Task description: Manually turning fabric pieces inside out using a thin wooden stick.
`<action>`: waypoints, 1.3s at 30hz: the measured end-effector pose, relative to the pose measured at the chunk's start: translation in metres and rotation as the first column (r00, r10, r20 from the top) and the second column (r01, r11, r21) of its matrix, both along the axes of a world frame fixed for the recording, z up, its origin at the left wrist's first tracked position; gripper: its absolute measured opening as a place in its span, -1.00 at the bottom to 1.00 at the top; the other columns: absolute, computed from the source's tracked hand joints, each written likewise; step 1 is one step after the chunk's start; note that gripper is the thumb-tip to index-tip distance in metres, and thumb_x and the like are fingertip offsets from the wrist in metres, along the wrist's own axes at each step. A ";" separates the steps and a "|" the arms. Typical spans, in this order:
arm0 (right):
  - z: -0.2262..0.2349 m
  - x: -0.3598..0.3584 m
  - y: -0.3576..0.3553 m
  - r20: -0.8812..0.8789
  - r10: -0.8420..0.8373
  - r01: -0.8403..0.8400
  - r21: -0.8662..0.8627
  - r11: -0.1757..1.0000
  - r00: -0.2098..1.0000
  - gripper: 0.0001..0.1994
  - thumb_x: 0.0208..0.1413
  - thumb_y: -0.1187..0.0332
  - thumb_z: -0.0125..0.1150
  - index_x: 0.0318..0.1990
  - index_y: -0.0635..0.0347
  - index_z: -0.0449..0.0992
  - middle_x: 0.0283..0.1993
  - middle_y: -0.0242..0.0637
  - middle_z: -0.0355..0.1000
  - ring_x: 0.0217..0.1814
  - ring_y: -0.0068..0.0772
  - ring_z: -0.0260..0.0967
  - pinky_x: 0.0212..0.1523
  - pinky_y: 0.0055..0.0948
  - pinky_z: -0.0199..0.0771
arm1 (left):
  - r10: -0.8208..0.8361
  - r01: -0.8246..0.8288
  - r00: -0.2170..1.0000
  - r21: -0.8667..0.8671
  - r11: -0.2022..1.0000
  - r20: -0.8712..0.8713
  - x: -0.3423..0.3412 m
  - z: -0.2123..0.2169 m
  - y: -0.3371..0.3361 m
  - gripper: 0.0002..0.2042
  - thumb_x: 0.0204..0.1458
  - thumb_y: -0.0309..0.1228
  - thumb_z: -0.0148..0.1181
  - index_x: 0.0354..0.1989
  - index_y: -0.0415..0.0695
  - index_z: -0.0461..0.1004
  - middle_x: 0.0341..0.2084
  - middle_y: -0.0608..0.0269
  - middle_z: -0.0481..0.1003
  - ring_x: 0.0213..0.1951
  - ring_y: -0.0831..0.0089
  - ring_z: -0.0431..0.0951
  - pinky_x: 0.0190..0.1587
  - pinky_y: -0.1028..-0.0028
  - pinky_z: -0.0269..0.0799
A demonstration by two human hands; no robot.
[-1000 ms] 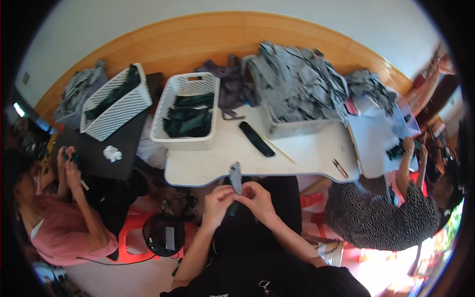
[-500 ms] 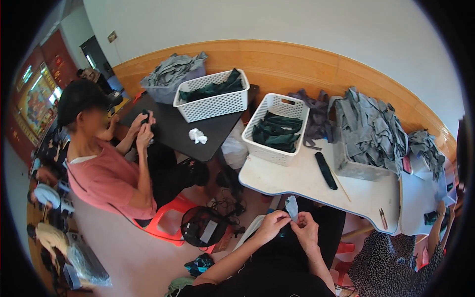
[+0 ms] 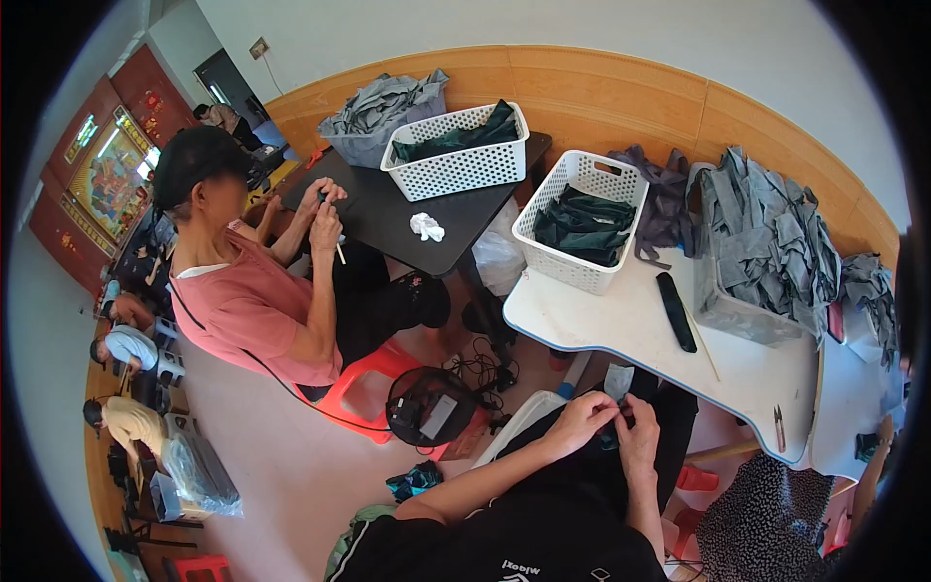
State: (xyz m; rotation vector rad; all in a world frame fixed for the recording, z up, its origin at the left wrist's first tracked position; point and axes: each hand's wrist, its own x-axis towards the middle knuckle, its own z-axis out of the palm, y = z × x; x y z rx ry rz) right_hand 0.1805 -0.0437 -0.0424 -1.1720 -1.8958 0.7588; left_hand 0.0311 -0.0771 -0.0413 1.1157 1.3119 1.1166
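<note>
Cloth piece: the small grey-and-green cloth piece (image 3: 619,380) is over the lap, just off the near edge of the white desk (image 3: 572,308); its long axis runs 12 to 6 o'clock, grey end toward 12, dark green end toward 6.
Left hand: the left hand (image 3: 582,424) comes in from 8 o'clock, fingers pinching the cloth piece near its middle.
Right hand: the right hand (image 3: 637,436) comes up from 6 o'clock, fingers pinching beside the left's.
Change: against half a second ago, hands and desk sit farther right in view; the pinch is kept, and the strip and stick keep their places on the desk.
Strip and stick: one dark green strip (image 3: 676,312), at 1 o'clock from the hands, lying 11 to 5; one thin stick (image 3: 702,339) just beside it.
Snips: one pair (image 3: 779,427), at 3 o'clock.
Baskets: two white baskets (image 3: 593,279) (image 3: 464,177), at 12 and 11 o'clock, both holding dark green cloth.
Paper: one crumpled white wad (image 3: 427,227), between 10 and 11 o'clock.
Co-worker: one in a pink shirt (image 3: 242,315), at 10 o'clock.
</note>
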 end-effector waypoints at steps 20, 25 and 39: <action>-0.001 -0.014 0.014 -0.407 -0.051 -0.105 -0.352 0.930 0.912 -0.88 0.14 0.59 0.00 -0.20 0.32 0.44 -0.28 -0.34 0.33 -0.21 -0.54 0.29 -0.17 -0.57 0.29 | 0.238 0.006 0.766 -0.377 0.926 0.597 -0.008 0.003 0.033 -0.74 0.07 -0.19 0.28 -0.19 -0.07 0.47 -0.32 0.39 0.48 -0.27 0.61 0.48 -0.21 0.56 0.43; 0.001 -0.017 0.021 -0.246 -0.096 0.054 -0.171 0.984 0.965 -0.87 0.04 0.57 0.12 -0.23 0.30 0.44 -0.35 -0.18 0.34 -0.26 -0.24 0.36 -0.21 -0.40 0.34 | 0.178 0.038 0.822 -0.364 0.931 0.542 -0.004 0.006 0.043 -0.76 0.06 -0.24 0.29 -0.21 -0.10 0.48 -0.33 0.39 0.47 -0.27 0.63 0.47 -0.26 0.59 0.42; 0.043 -0.004 0.048 -0.292 -0.124 0.083 -0.150 0.985 0.948 -0.76 -0.05 0.63 0.17 -0.17 0.26 0.51 -0.23 -0.18 0.42 -0.16 -0.17 0.40 -0.16 -0.35 0.40 | 0.137 0.056 0.671 -0.235 0.970 0.728 0.025 0.035 0.055 -0.79 0.11 -0.40 0.23 -0.11 -0.16 0.47 -0.20 0.32 0.51 -0.16 0.54 0.50 -0.09 0.48 0.41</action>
